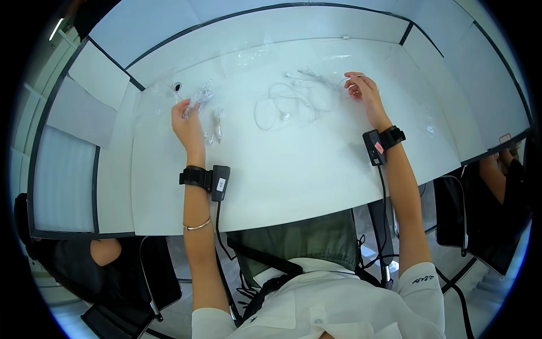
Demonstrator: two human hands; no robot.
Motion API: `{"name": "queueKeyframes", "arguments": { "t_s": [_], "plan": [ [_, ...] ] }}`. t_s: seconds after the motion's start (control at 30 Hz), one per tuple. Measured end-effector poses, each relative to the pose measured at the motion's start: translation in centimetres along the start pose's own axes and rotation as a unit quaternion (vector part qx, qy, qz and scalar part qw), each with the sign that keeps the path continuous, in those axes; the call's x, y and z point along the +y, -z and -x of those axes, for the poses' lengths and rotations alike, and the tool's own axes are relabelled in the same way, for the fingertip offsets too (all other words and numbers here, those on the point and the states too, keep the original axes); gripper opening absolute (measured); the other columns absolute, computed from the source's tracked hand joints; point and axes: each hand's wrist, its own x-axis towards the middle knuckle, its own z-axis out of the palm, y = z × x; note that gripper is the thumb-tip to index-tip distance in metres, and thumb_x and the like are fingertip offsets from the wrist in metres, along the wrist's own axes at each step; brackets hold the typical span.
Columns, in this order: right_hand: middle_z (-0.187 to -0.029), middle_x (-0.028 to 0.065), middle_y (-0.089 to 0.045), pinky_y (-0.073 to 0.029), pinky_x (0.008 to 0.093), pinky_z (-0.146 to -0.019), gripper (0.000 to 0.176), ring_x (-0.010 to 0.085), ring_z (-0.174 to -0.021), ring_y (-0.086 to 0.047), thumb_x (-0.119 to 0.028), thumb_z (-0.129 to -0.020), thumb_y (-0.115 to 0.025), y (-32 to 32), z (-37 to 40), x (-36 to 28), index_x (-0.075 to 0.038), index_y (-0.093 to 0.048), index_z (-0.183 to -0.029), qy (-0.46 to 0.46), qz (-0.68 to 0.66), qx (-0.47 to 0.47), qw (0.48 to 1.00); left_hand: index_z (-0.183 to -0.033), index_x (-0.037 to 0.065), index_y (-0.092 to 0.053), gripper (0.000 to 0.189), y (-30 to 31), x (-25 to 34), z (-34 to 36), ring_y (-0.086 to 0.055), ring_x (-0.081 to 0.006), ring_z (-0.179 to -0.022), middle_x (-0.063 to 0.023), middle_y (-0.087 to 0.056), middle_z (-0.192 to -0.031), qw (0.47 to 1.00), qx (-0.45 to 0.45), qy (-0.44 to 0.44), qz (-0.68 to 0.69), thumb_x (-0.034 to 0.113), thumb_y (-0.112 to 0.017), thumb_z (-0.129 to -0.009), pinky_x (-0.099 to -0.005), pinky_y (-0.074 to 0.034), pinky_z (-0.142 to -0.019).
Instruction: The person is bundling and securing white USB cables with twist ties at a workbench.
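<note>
My left hand (187,123) is closed on a coiled bundle of white earphone cable (199,99) at the left of the white table (293,175). A second tied white bundle (217,125) lies just right of that hand. My right hand (361,89) pinches one end of a loose tangle of white earphone cable (285,104) spread across the table's middle. More white earphone pieces (309,74) lie at the far side of the tangle. Both wrists wear black bands with small devices.
Grey divider panels (84,73) wall the table on the left, back and right. Another person's arm (495,175) shows at the right edge, and a further person sits at the lower left (104,251). A dark chair (451,212) stands beside me.
</note>
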Motion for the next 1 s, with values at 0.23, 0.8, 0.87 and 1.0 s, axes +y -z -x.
{"name": "queueKeyframes", "arguments": {
  "t_s": [0.23, 0.8, 0.87, 1.0],
  "plan": [
    [-0.078, -0.0012, -0.058, -0.036, 0.0181, -0.060, 0.022, 0.0040, -0.065, -0.048, -0.025, -0.088, -0.050, 0.1, 0.1, 0.0, -0.009, -0.061, -0.098, 0.001, 0.001, -0.010, 1.000, -0.087, 0.006, -0.061, 0.017, -0.2, -0.4, 0.5, -0.052, -0.0253, -0.102, -0.0105, -0.057, -0.108, 0.971, -0.052, -0.126, -0.198, 0.003, -0.054, -0.072, -0.0355, -0.038, -0.090],
    [-0.078, -0.0027, -0.058, -0.034, 0.0177, -0.060, 0.021, 0.0033, -0.065, -0.047, -0.023, -0.088, -0.048, 0.0, 0.0, -0.2, -0.009, -0.063, -0.095, 0.006, 0.028, -0.023, 0.999, -0.072, 0.005, -0.059, 0.007, 0.4, 1.0, 0.2, -0.054, -0.0235, -0.079, -0.0061, -0.059, -0.080, 0.958, -0.012, -0.070, -0.278, 0.011, -0.054, -0.072, -0.0356, -0.039, -0.076],
    [-0.077, -0.0030, -0.058, -0.034, 0.0178, -0.060, 0.022, 0.0031, -0.065, -0.047, -0.024, -0.088, -0.048, 0.1, -0.2, 0.0, -0.009, -0.063, -0.095, 0.007, 0.033, -0.023, 0.999, -0.071, 0.000, -0.056, 0.011, 0.2, 1.3, 0.4, -0.055, -0.0198, -0.053, -0.0075, -0.058, -0.059, 0.992, -0.039, 0.020, -0.120, 0.009, -0.051, -0.075, -0.0298, -0.043, -0.055],
    [-0.078, -0.0029, -0.057, -0.034, 0.0182, -0.061, 0.021, 0.0036, -0.066, -0.047, -0.023, -0.088, -0.048, 0.1, -0.1, 0.0, -0.009, -0.063, -0.094, 0.007, 0.033, -0.025, 0.999, -0.086, 0.002, -0.057, 0.013, 0.2, 1.3, 0.4, -0.057, -0.0171, -0.061, -0.0085, -0.061, -0.074, 0.991, -0.046, 0.085, -0.095, 0.008, -0.052, -0.076, -0.0292, -0.046, -0.061]
  ]
}}
